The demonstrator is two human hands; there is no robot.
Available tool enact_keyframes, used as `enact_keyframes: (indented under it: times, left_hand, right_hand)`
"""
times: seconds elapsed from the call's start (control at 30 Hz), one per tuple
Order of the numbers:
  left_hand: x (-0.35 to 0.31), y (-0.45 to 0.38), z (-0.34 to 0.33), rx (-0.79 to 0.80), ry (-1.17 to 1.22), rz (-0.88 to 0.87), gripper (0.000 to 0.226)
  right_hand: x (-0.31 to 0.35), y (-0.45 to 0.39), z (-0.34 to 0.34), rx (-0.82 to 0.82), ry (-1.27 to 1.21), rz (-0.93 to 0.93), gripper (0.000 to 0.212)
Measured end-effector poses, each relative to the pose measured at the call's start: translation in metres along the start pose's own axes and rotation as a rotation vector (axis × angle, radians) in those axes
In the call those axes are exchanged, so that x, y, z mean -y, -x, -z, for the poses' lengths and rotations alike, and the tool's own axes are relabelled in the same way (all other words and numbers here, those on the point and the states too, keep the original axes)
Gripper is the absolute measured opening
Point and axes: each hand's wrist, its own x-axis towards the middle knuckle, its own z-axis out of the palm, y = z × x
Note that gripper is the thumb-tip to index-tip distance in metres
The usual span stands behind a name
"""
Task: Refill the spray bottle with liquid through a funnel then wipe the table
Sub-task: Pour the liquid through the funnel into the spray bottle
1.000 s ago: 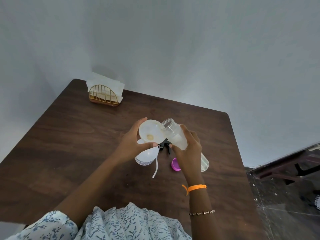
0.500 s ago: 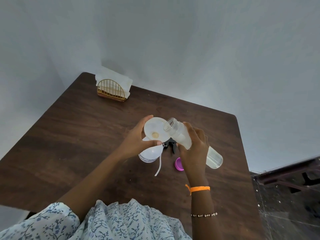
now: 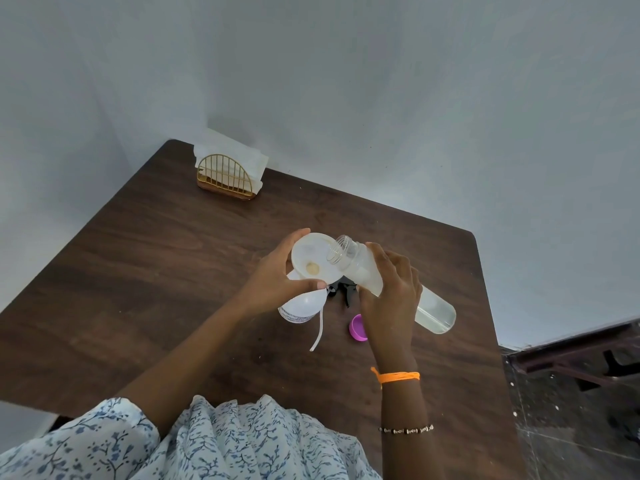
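Near table's (image 3: 464, 258) right edge, tilted bottle (image 3: 398, 285) over funnel (image 3: 310, 261).

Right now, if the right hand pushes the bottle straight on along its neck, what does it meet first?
The funnel. The right hand tilts the bottle with its open mouth at the funnel's rim, and the left hand holds that funnel. Whether mouth and rim already touch is unclear.

Dark brown wood-grain table (image 3: 173, 271), pale grey wall (image 3: 381, 98). White funnel (image 3: 311, 259) on white spray bottle (image 3: 303, 304), clear refill bottle (image 3: 391, 289), magenta cap (image 3: 358, 328), black sprayer head (image 3: 344, 292). Gold wire napkin holder (image 3: 227, 181) with white napkins (image 3: 228, 155); white sleeve (image 3: 104, 441) with blue floral print, 1 orange wrist thread (image 3: 398, 376).
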Motion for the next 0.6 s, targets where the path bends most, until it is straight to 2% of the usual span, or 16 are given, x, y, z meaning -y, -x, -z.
enact_keyframes:
  times: [0.6]
  left_hand:
    - [-0.0028,0.0022,0.0007,0.008,0.003,-0.011,0.091]
  right_hand:
    - [0.0079,-0.0014,0.0002,-0.002,0.034,0.017,0.059]
